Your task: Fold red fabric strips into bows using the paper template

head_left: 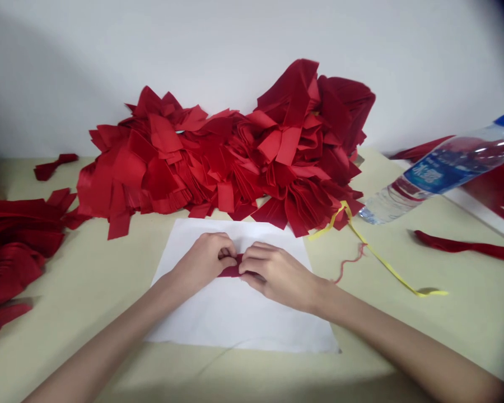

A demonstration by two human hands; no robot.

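Observation:
Over a white sheet of paper point(235, 319), both hands meet at a small piece of red fabric point(231, 271). My left hand point(210, 254) has its fingers curled and pinches the fabric's left part. From the other side, my right hand point(273, 271) closes its thumb and fingers on the right part. Much of the fabric is hidden behind the fingers. Just beyond the paper lies a large heap of red fabric strips point(218, 162), many of them folded or bunched.
A water bottle point(437, 173) with a blue label leans at the right. Near it are a yellow ribbon point(386, 257), a red thread point(348, 262) and a loose red strip point(466, 246). More red strips point(17, 240) lie at the left. A pale wall point(193, 45) stands behind.

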